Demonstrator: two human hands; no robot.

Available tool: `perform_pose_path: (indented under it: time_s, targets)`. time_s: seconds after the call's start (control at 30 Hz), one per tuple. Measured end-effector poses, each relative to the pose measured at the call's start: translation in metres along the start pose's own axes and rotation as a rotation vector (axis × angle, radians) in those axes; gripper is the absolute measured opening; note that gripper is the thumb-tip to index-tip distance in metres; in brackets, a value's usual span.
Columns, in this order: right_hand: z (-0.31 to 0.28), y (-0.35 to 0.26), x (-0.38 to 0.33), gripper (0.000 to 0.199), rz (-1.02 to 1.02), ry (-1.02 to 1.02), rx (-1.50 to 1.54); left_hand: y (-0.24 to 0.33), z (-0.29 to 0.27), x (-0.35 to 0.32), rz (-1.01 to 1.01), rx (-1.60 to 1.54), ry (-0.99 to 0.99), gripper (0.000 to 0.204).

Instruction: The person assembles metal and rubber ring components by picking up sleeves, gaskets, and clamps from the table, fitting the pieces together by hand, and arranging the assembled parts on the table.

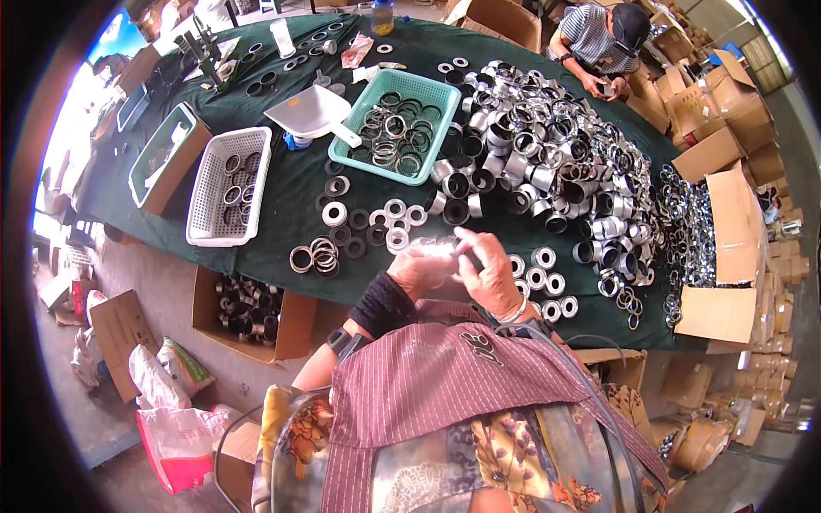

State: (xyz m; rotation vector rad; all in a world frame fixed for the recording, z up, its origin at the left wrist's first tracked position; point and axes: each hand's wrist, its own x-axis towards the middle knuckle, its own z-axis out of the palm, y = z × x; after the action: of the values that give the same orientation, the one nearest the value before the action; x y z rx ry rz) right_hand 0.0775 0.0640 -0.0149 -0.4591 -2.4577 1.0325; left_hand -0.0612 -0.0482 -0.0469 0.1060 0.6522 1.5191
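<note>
Drop hazard: near edge of table [369, 287].
Your left hand [417, 272] and right hand [491, 278] close their fingers on a glare-blurred metal part [438, 246] near it; a loose grip could drop it. Beyond, toward the right edge, bumped metal collars [542, 172] could roll.

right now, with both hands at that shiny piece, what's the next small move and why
Probably a slight turn of the shiny piece with the right hand, the left hand supporting it: both hands meet at it above the dark green cloth, and glare hides its details in this view, so another angle might show more.
</note>
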Motion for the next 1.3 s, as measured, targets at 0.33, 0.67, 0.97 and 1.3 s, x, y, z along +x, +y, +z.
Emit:
perform_pose_path:
  time_s: [0.33,0.67,0.97,1.3]
  targets:
    - [-0.009,0.007,-0.006,0.052,0.588,0.009,0.998,0.002,0.025,0.000,0.220,0.366,-0.089,0.031]
    - [-0.027,-0.006,-0.013,0.047,0.645,-0.042,0.982,0.003,0.040,-0.011,0.004,0.103,-0.159,0.030]
    - [-0.030,-0.002,-0.019,0.067,0.612,-0.149,0.770,-0.008,0.019,-0.004,-0.048,0.071,-0.126,0.024]
    - [-0.031,-0.009,-0.017,0.064,0.527,-0.139,0.856,-0.021,0.005,0.007,-0.009,0.098,-0.302,0.040]
